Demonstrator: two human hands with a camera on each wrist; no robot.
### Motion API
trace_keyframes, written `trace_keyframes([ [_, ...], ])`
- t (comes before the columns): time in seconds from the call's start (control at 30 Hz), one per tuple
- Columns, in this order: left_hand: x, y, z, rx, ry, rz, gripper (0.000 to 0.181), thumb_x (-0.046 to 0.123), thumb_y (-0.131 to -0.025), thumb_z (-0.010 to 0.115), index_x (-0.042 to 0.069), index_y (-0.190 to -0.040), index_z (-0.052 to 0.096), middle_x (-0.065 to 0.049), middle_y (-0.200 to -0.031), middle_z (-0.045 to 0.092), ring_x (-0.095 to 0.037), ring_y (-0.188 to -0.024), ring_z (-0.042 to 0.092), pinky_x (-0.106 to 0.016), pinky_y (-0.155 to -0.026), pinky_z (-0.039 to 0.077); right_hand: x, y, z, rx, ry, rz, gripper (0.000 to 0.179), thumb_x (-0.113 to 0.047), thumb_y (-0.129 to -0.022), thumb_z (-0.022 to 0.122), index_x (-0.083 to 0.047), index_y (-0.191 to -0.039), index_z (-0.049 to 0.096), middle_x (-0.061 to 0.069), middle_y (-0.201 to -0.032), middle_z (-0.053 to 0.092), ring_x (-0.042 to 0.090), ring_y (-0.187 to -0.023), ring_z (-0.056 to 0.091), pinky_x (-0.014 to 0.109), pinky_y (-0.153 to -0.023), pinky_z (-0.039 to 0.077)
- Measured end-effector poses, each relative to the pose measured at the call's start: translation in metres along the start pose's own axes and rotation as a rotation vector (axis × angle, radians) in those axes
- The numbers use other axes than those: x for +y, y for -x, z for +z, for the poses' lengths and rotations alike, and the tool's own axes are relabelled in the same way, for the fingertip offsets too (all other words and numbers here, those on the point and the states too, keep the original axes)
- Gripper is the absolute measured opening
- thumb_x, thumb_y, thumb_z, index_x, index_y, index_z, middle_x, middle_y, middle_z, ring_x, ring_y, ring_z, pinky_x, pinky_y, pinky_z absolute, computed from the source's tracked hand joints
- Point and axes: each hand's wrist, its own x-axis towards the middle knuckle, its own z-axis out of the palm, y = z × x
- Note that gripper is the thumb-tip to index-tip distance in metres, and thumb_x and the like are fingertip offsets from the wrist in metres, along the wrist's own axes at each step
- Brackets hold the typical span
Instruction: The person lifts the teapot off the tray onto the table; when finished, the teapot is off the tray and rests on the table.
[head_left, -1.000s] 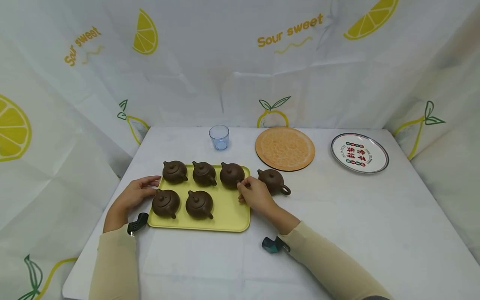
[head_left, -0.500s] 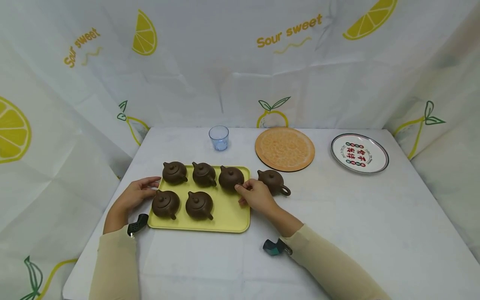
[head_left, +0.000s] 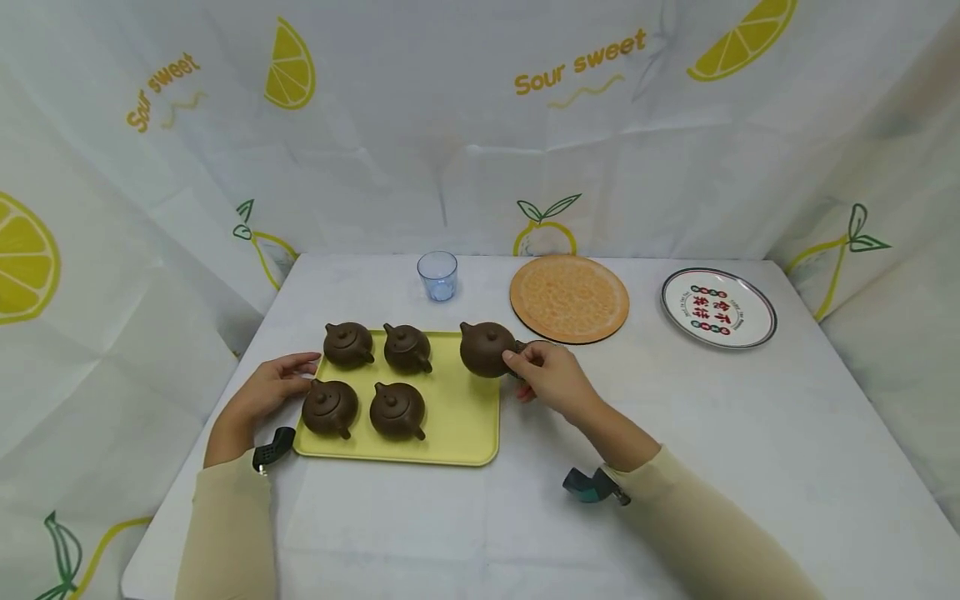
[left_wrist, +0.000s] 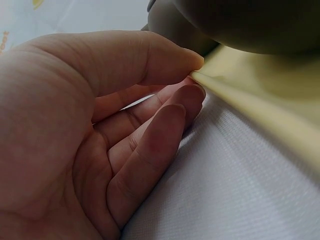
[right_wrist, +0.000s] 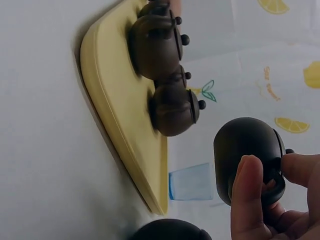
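A brown teapot [head_left: 483,350] hangs over the far right corner of the yellow tray [head_left: 457,421], clear of its surface, pinched by its loop handle in the person's right hand [head_left: 558,379]. The left hand [head_left: 273,387] nips the tray's left rim between thumb and fingertips. From here the pot looks like matte, unglazed clay, so I'd expect a stiff, dry-gripping body, light enough for one hand but likely to chip if knocked. The handle seems the right hold; the knobbed lid may sit loose, so keeping the pot level would be wise. Four more squat, round-bellied pots [head_left: 397,410] stand on the tray, whose smooth, shallow rim has rounded corners. Beyond it are a clear bluish glass [head_left: 438,277], a flat orange disc [head_left: 570,298] with a mottled face, and, far right, a glossy dark-rimmed plate [head_left: 757,321].
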Motion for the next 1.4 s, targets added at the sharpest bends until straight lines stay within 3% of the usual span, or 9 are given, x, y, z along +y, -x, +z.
trace_keyframes([
  [0.23, 0.0, 0.0, 0.0, 0.0, -0.016, 0.04, 0.054, 0.005, -0.089, 0.065, -0.005, -0.139, 0.048, -0.023, -0.122, 0.059, -0.006, -0.101, 0.055, -0.014, -0.083, 0.041, -0.003, 0.012, -0.038, 0.047, 0.009, -0.038, 0.038, -0.036, -0.096, 0.062, 0.002, -0.091, 0.06, 0.016, -0.08, 0.063, 0.024, -0.063, 0.065, 0.04, -0.065, 0.055],
  [0.4, 0.0, 0.001, 0.001, 0.001, 0.001, 0.037, 0.055, 0.004, -0.089, 0.065, -0.006, -0.139, 0.047, -0.024, -0.123, 0.058, -0.004, -0.1, 0.055, -0.013, -0.083, 0.041, -0.002, 0.018, -0.065, 0.059, 0.02, -0.061, 0.039, -0.034, -0.097, 0.061, 0.005, -0.092, 0.059, 0.015, -0.083, 0.061, 0.024, -0.064, 0.065, 0.034, -0.063, 0.055],
  [0.6, -0.001, -0.001, 0.001, -0.006, 0.02, 0.014, 0.056, 0.008, -0.089, 0.066, -0.003, -0.141, 0.047, -0.023, -0.124, 0.058, -0.006, -0.103, 0.055, -0.014, -0.084, 0.041, 0.01, 0.025, -0.093, 0.072, 0.063, -0.04, 0.04, -0.035, -0.097, 0.06, 0.005, -0.096, 0.058, 0.014, -0.088, 0.061, 0.021, -0.066, 0.064, 0.031, -0.064, 0.055],
  [0.77, -0.003, -0.001, 0.002, 0.003, 0.055, -0.012, 0.057, 0.007, -0.089, 0.066, -0.002, -0.142, 0.047, -0.022, -0.124, 0.057, -0.006, -0.103, 0.055, -0.015, -0.084, 0.042, 0.025, 0.028, -0.113, 0.078, 0.086, 0.006, 0.042, -0.036, -0.098, 0.059, 0.006, -0.098, 0.058, 0.021, -0.093, 0.06, 0.021, -0.068, 0.064, 0.031, -0.066, 0.055],
  [1.1, 0.001, -0.001, 0.002, 0.001, 0.092, -0.021, 0.056, 0.002, -0.088, 0.064, -0.005, -0.141, 0.046, -0.025, -0.125, 0.056, -0.003, -0.099, 0.055, -0.015, -0.083, 0.042, 0.066, 0.037, -0.141, 0.102, 0.08, 0.057, 0.041, -0.033, -0.099, 0.058, 0.009, -0.097, 0.057, 0.012, -0.088, 0.058, 0.019, -0.068, 0.064, 0.032, -0.065, 0.056],
  [1.4, -0.004, -0.001, 0.002, 0.004, 0.101, -0.035, 0.055, 0.003, -0.089, 0.064, -0.004, -0.141, 0.047, -0.023, -0.126, 0.056, -0.002, -0.099, 0.054, -0.014, -0.083, 0.042, 0.089, 0.033, -0.152, 0.118, 0.047, 0.066, 0.04, -0.03, -0.099, 0.057, 0.01, -0.093, 0.055, 0.01, -0.086, 0.057, 0.019, -0.066, 0.064, 0.033, -0.063, 0.056],
])
